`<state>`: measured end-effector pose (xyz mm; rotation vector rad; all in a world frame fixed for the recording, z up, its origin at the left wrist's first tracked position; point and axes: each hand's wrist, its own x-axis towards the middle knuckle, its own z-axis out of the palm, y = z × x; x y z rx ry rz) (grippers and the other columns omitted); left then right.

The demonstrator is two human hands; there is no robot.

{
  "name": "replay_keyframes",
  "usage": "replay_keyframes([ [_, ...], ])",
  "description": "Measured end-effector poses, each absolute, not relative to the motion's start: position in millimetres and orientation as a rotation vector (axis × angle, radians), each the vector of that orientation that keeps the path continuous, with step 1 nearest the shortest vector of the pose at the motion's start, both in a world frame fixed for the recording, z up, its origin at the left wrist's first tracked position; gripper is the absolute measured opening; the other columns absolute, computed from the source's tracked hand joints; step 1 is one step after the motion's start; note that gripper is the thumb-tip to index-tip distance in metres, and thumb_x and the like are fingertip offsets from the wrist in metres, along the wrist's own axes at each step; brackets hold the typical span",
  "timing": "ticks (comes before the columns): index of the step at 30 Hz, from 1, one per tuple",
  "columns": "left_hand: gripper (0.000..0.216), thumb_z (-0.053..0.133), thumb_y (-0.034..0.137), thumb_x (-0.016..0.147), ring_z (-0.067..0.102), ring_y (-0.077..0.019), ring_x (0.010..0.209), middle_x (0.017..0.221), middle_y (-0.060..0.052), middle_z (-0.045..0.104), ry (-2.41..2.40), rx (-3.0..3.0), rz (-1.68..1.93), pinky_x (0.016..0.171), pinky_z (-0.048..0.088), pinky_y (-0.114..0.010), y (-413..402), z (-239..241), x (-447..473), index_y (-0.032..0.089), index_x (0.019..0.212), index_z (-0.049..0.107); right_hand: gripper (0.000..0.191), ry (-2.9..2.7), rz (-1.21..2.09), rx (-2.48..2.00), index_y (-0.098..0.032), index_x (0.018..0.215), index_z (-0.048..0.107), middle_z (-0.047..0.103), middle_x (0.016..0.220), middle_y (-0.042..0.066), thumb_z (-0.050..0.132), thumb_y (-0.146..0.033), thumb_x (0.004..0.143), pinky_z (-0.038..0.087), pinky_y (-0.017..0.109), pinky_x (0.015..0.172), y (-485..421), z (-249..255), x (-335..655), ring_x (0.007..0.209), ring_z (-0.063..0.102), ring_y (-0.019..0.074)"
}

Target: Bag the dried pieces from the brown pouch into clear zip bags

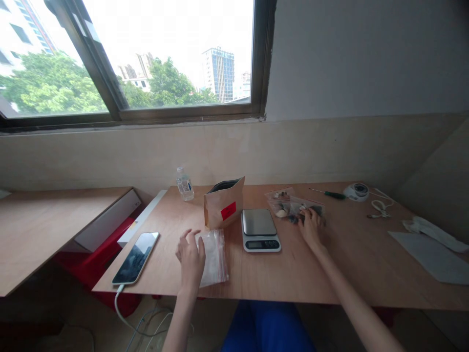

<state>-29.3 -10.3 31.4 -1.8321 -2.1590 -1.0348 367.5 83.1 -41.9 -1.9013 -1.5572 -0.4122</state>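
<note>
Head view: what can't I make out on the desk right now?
- Scale display: too small to read.
- Brown paper bag contents: hidden by its own walls.
- Filled zip bags contents: too small; right hand covers part.
- Empty zip bag: left hand hides its left edge.
- Bottle label: too small.

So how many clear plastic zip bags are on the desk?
3 that I can make out: one empty bag under the left hand, two filled bags by the right hand. More may be hidden.
</note>
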Motion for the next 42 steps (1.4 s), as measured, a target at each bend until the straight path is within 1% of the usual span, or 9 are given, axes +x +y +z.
replay_keyframes([
  [4, 0.035, 0.032, 0.029, 0.092, 0.044, -0.0242, 0.124, 0.131, -0.008, 0.052, -2.045, -2.277, -0.836, 0.103, 0.031, -0.044, -15, 9, -23, 0.026, 0.114, 0.059, 0.026, -1.599, -0.428, -1.950, -0.016, 0.100, 0.062, 0.057, 0.108, 0.016, 0.046, -0.029, 0.084, 0.036, 0.041, 0.077, 85, -36, 378, 0.093, 0.050, 0.0286],
  [11, 0.049, 0.032, 0.039, 0.091, 0.023, -0.0254, 0.138, 0.148, -0.006, 0.033, -2.180, -2.470, -0.575, 0.110, 0.019, -0.049, -8, -41, -26, 0.027, 0.139, 0.037, 0.040, -1.475, -0.326, -1.838, -0.016, 0.086, 0.066, 0.067, 0.087, 0.014, 0.035, -0.041, 0.089, 0.036, 0.040, 0.074, 70, 9, 384, 0.080, 0.056, 0.0265],
  [15, 0.040, 0.038, 0.034, 0.089, 0.036, -0.0277, 0.132, 0.137, -0.011, 0.048, -2.275, -2.477, -0.978, 0.108, 0.023, -0.050, -9, -16, -14, 0.022, 0.124, 0.053, 0.035, -1.261, -0.176, -1.530, -0.018, 0.089, 0.062, 0.067, 0.087, 0.012, 0.043, -0.046, 0.086, 0.042, 0.036, 0.074, 28, 61, 340, 0.080, 0.060, 0.0248],
  [18, 0.040, 0.037, 0.038, 0.090, 0.047, -0.0233, 0.123, 0.131, -0.011, 0.053, -2.128, -2.572, -1.661, 0.103, 0.034, -0.041, -19, 21, 13, 0.021, 0.123, 0.052, 0.030, -1.149, 0.143, -1.331, -0.020, 0.088, 0.058, 0.066, 0.088, 0.008, 0.048, -0.048, 0.085, 0.046, 0.033, 0.073, -4, 96, 291, 0.080, 0.061, 0.0222],
  [22, 0.035, 0.042, 0.043, 0.088, 0.059, -0.0191, 0.097, 0.113, -0.008, 0.060, -2.091, -2.714, -2.188, 0.081, 0.047, -0.029, -38, 64, 41, 0.021, 0.112, 0.055, 0.028, -1.214, 0.561, -1.181, -0.020, 0.086, 0.058, 0.065, 0.085, 0.005, 0.049, -0.046, 0.086, 0.048, 0.029, 0.069, -27, 117, 238, 0.077, 0.061, 0.0191],
  [25, 0.029, 0.048, 0.046, 0.085, 0.052, -0.0117, 0.061, 0.074, -0.001, 0.056, -2.066, -2.916, -2.309, 0.056, 0.042, -0.023, -51, 80, 41, 0.019, 0.088, 0.057, 0.027, -1.269, 0.732, -1.120, -0.020, 0.087, 0.058, 0.064, 0.085, 0.005, 0.050, -0.046, 0.086, 0.048, 0.027, 0.067, -33, 115, 218, 0.077, 0.061, 0.0182],
  [27, 0.029, 0.052, 0.047, 0.083, 0.044, -0.0089, 0.052, 0.062, 0.003, 0.048, -2.086, -2.977, -2.372, 0.050, 0.037, -0.021, -58, 85, 36, 0.019, 0.076, 0.052, 0.027, -1.299, 0.807, -1.109, -0.020, 0.087, 0.057, 0.063, 0.081, 0.005, 0.049, -0.046, 0.087, 0.048, 0.026, 0.064, -33, 109, 211, 0.073, 0.061, 0.0174],
  [34, 0.030, 0.055, 0.045, 0.082, 0.044, -0.0075, 0.048, 0.058, 0.005, 0.045, -2.082, -2.763, -2.612, 0.047, 0.035, -0.020, -59, 84, 42, 0.018, 0.071, 0.046, 0.021, -1.372, 0.418, -1.300, -0.019, 0.100, 0.053, 0.060, 0.098, 0.008, 0.051, -0.034, 0.086, 0.047, 0.035, 0.079, -35, 93, 189, 0.088, 0.058, 0.0206],
  [42, 0.017, 0.047, 0.036, 0.087, 0.053, -0.0125, 0.069, 0.078, 0.000, 0.055, -1.965, -2.617, -2.506, 0.063, 0.043, -0.025, -49, 67, 51, 0.019, 0.087, 0.050, 0.016, -1.580, 0.904, -1.147, -0.020, 0.092, 0.061, 0.064, 0.093, 0.004, 0.054, -0.032, 0.084, 0.051, 0.025, 0.063, -43, 95, 164, 0.077, 0.062, 0.0154],
])
